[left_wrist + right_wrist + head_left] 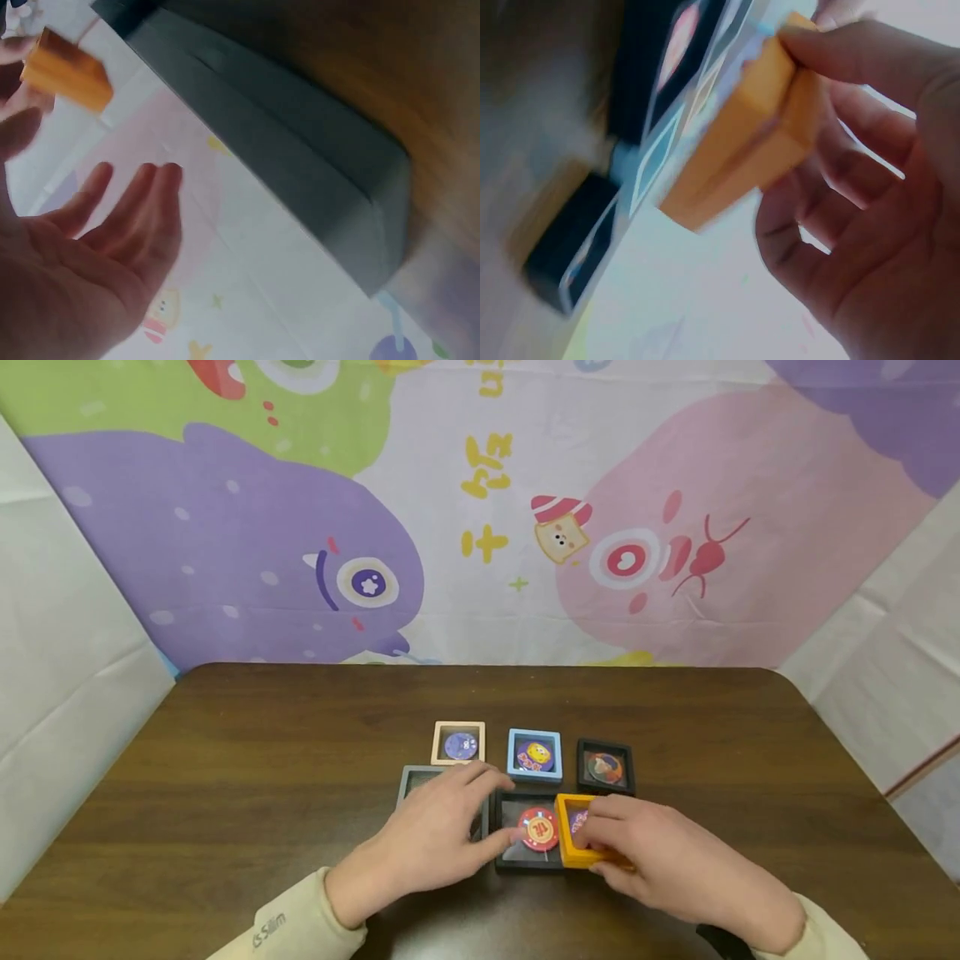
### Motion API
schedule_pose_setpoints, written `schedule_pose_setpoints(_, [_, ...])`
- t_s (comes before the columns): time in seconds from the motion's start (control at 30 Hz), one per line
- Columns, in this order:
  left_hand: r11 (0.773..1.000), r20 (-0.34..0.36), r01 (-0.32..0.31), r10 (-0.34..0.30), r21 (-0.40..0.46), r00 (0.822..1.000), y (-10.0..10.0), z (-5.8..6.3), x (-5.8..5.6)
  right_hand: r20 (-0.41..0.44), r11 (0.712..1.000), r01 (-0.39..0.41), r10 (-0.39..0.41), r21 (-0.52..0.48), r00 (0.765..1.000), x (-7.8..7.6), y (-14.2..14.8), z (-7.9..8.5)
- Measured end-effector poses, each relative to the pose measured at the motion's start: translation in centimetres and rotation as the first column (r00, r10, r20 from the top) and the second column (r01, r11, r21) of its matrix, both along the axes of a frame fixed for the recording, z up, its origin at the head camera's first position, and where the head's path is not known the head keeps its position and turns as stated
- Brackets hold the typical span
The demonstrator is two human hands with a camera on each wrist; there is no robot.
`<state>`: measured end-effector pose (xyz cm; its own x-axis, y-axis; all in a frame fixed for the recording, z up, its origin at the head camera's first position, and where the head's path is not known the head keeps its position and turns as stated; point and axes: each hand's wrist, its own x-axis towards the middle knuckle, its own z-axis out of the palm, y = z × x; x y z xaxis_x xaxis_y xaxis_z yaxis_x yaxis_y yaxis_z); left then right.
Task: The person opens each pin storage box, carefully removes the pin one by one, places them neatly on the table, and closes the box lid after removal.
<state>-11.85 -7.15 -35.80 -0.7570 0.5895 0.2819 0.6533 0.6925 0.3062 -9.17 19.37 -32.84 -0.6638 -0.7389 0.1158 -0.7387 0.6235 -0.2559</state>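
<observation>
Right hand [656, 852] is pinching orange frame [742, 142] between thumb and fingers | left hand [435, 831] is hovering, fingers parted, above grey frame [281, 154]

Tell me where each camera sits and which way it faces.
Head: worn on the person's head, looking forward and down at the table and backdrop; both hands show, left hand and right hand, plus sleeves.
Left wrist: on that wrist, looking out past the left hand, palm side showing, towards a grey frame.
Right wrist: on that wrist, looking at the right hand gripping the orange frame.
Shared: both wrist views catch the orange frame, as does the head view.
</observation>
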Motion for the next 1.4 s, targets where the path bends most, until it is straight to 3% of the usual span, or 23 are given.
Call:
schedule_pose_setpoints(0.17, [0.993,0.081,0.107,-0.11,0.044,0.991,0.8,0.6,1.1,-0.145,0.979,-0.138,0.116,-0.15,0.983,1.2,-1.7,-0.1])
schedule_pose_setpoints(0.27, [0.984,0.125,0.163,-0.171,0.072,0.977,1.1,0.9,1.7,-0.202,0.963,-0.192,0.154,-0.188,0.967,1.8,-2.4,-0.3])
schedule_pose_setpoints(0.47, [0.954,0.15,0.238,-0.266,0.181,0.952,1.3,1.1,2.2,-0.165,0.957,-0.192,0.158,-0.217,0.974,2.2,-3.0,-0.3])
schedule_pose_setpoints(0.6, [0.932,0.14,0.246,-0.29,0.265,0.947,1.2,1.1,2.1,-0.238,0.931,-0.209,0.139,-0.3,0.961,2.0,-3.4,-0.5])
schedule_pose_setpoints(0.77, [0.905,0.092,0.212,-0.263,0.369,0.961,0.9,1.2,2.2,-0.244,0.902,-0.112,0.008,-0.417,0.97,1.6,-3.7,-0.7])
schedule_pose_setpoints(0.9, [0.863,0.092,0.168,-0.238,0.476,0.967,0.8,1.3,2.3,-0.163,0.896,0.031,-0.115,-0.443,0.98,1.4,-3.7,-0.9])
schedule_pose_setpoints(1.0, [0.827,0.124,0.126,-0.229,0.548,0.965,0.7,1.4,2.4,-0.071,0.892,0.117,-0.164,-0.437,0.984,1.4,-3.6,-1.2])
schedule_pose_setpoints(1.07, [0.818,0.136,0.114,-0.228,0.564,0.964,0.6,1.6,2.3,-0.029,0.886,0.14,-0.17,-0.442,0.985,1.3,-3.5,-1.5])
schedule_pose_setpoints(1.4, [0.828,0.153,0.129,-0.25,0.546,0.956,0.8,2.0,2.0,0.078,0.839,0.21,-0.198,-0.502,0.977,1.5,-3.4,-2.2])
